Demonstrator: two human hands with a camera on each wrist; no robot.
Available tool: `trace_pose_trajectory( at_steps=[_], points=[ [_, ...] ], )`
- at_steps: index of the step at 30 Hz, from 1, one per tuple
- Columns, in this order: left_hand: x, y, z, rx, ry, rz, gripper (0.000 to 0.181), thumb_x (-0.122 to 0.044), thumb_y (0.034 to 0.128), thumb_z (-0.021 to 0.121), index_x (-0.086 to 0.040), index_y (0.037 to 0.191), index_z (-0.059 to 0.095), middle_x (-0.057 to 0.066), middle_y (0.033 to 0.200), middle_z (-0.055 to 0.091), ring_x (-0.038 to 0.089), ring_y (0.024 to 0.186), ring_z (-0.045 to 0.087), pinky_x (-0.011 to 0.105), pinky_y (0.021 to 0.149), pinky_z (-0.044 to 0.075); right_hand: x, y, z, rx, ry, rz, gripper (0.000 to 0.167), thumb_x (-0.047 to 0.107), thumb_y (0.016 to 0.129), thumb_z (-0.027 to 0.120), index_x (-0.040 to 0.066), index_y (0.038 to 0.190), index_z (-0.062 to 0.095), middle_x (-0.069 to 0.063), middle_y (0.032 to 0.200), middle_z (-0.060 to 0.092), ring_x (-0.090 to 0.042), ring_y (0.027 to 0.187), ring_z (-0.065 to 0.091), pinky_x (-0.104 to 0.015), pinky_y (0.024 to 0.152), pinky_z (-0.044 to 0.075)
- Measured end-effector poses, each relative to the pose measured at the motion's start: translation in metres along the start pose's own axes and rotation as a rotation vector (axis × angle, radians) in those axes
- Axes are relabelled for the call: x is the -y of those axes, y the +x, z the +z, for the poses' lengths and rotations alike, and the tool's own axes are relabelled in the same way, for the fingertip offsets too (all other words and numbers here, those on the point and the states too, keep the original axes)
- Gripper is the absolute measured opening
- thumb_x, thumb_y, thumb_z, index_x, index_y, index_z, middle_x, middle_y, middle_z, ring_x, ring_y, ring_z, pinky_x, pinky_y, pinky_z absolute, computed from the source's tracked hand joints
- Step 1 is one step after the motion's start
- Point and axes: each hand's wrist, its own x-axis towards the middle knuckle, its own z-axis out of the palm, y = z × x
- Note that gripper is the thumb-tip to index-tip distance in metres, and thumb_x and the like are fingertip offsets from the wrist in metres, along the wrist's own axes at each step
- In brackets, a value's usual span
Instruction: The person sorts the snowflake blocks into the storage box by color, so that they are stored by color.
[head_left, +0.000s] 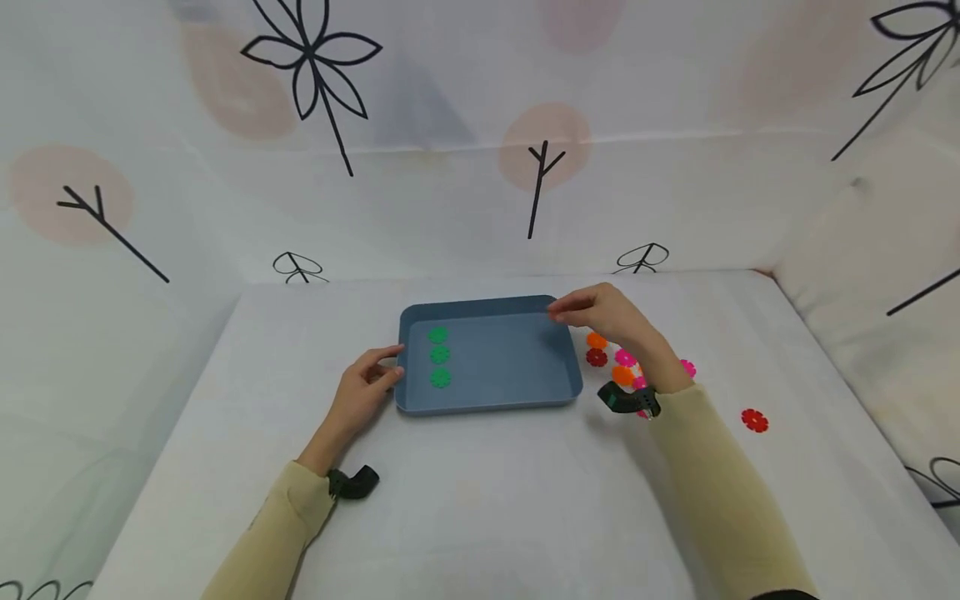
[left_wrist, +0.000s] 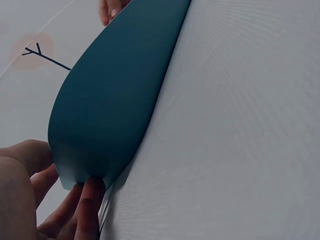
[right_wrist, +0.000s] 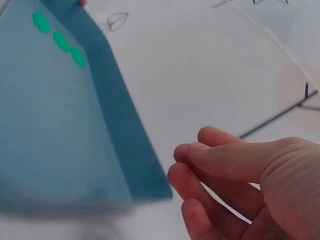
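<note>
A blue-grey tray [head_left: 491, 407] lies on the white table. On its left part, three green flower-shaped pieces [head_left: 439, 355] form a column. My left hand [head_left: 360, 395] touches the tray's left end; the left wrist view shows its fingers [left_wrist: 91, 205] against the outside of the tray wall [left_wrist: 110, 95]. Over the far right corner of the tray hovers my right hand [head_left: 603, 315], thumb and index fingertips close together. The right wrist view shows this hand [right_wrist: 240, 182] beside the tray wall [right_wrist: 117, 115], fingers loosely bent, no piece visible between them.
Right of the tray lie several loose flower pieces: orange [head_left: 597, 340], dark red [head_left: 596, 357] and pink [head_left: 625, 357], some partly hidden by my right forearm. A red piece [head_left: 754, 420] lies apart, farther right. Patterned cloth [head_left: 450, 208] stands behind the table.
</note>
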Motion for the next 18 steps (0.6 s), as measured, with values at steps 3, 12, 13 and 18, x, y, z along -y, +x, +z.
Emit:
trace_pose_trajectory(
  at_steps=[3, 12, 13, 18],
  points=[
    [-0.001, 0.000, 0.000, 0.001, 0.001, 0.001, 0.041, -0.012, 0.0988, 0.064, 0.000, 0.138, 0.058, 0.021, 0.130, 0.058, 0.025, 0.099, 0.062, 0.023, 0.076, 0.049, -0.021, -0.012, -0.008, -0.063, -0.008, 0.046, 0.032, 0.023, 0.100, 0.063, 0.005, 0.126, 0.068, -0.016, 0.122, 0.067, -0.033, 0.114, 0.059, -0.053, 0.100, 0.044],
    [-0.003, -0.002, 0.000, 0.000, 0.008, -0.004, 0.041, -0.010, 0.0989, 0.063, 0.002, 0.138, 0.057, 0.023, 0.130, 0.058, 0.029, 0.099, 0.062, 0.023, 0.076, 0.049, -0.075, -0.032, -0.012, -0.177, 0.005, 0.146, 0.033, 0.021, 0.100, 0.061, 0.007, 0.129, 0.065, -0.017, 0.131, 0.061, -0.035, 0.120, 0.052, -0.049, 0.100, 0.043],
    [-0.003, -0.002, 0.000, 0.001, 0.009, -0.005, 0.041, -0.010, 0.0990, 0.063, 0.002, 0.138, 0.056, 0.023, 0.130, 0.057, 0.029, 0.100, 0.062, 0.023, 0.076, 0.049, -0.078, -0.033, -0.011, -0.183, 0.005, 0.156, 0.034, 0.021, 0.100, 0.062, 0.007, 0.131, 0.064, -0.017, 0.132, 0.060, -0.035, 0.121, 0.052, -0.049, 0.100, 0.044],
    [0.017, 0.003, 0.003, -0.013, 0.007, -0.013, 0.041, -0.012, 0.0989, 0.063, -0.002, 0.139, 0.057, 0.020, 0.131, 0.058, 0.030, 0.101, 0.062, 0.023, 0.076, 0.049, -0.087, -0.033, -0.012, -0.163, 0.012, 0.170, 0.038, 0.021, 0.099, 0.064, 0.010, 0.135, 0.061, -0.016, 0.135, 0.058, -0.035, 0.124, 0.051, -0.049, 0.103, 0.042]
  ],
)
